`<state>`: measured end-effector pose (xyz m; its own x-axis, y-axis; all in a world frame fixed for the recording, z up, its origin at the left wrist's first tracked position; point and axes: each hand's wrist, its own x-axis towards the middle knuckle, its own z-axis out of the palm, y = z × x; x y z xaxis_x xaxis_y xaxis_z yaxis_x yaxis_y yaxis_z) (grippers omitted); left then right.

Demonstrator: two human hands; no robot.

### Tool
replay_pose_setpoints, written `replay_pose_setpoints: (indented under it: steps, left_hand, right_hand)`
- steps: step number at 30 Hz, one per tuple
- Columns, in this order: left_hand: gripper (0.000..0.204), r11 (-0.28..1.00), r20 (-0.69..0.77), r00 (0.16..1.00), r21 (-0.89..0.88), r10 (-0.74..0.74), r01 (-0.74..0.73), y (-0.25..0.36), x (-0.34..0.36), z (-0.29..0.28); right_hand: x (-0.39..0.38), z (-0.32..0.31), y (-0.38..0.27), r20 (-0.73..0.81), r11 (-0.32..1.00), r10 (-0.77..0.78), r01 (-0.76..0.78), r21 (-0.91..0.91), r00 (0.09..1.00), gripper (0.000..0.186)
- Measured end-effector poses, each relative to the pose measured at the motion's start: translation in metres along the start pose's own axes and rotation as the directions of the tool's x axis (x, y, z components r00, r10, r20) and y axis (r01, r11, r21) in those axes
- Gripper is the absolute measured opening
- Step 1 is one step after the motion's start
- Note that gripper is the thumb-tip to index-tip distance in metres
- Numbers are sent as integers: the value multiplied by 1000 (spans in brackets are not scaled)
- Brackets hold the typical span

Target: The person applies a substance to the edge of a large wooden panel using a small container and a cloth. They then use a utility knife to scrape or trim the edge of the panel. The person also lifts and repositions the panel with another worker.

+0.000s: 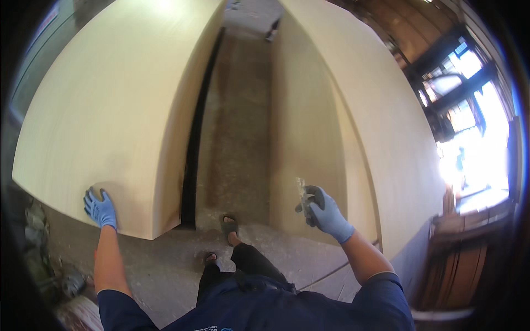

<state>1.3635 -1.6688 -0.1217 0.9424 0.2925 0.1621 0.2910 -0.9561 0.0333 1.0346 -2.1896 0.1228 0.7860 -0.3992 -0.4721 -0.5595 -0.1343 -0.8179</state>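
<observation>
My left hand (100, 209), in a blue work glove, lies flat with its fingers spread on the near end of a large pale wooden box-like piece (116, 110). My right hand (326, 212), gloved in blue with dark fingertips, is closed around a small, thin, whitish see-through object (301, 190). Its top pokes up past my fingers; glare and blur hide its exact kind. That hand hovers in front of the inner side of a second large pale wooden piece (364, 94), on the right.
A strip of concrete floor (237, 127) runs between the two wooden pieces, with my sandalled feet at its near end. Stacked brown boards (455, 265) stand at the lower right, below a bright opening (477, 143). Blurred clutter (41, 243) lies at the left edge.
</observation>
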Motion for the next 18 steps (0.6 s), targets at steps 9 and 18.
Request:
replay_pose_setpoints:
  steps: [9,18]
  left_hand:
    - [54,782,213,776,-380,593,-494,101,-232,-57]
    - [54,305,73,-533,-881,843,363,335,-560,-223]
  right_hand:
    - [-289,-160,202,-906,777,191,507,374,377,28]
    - [-225,-215,240,-872,643,-95,698,315,481,34]
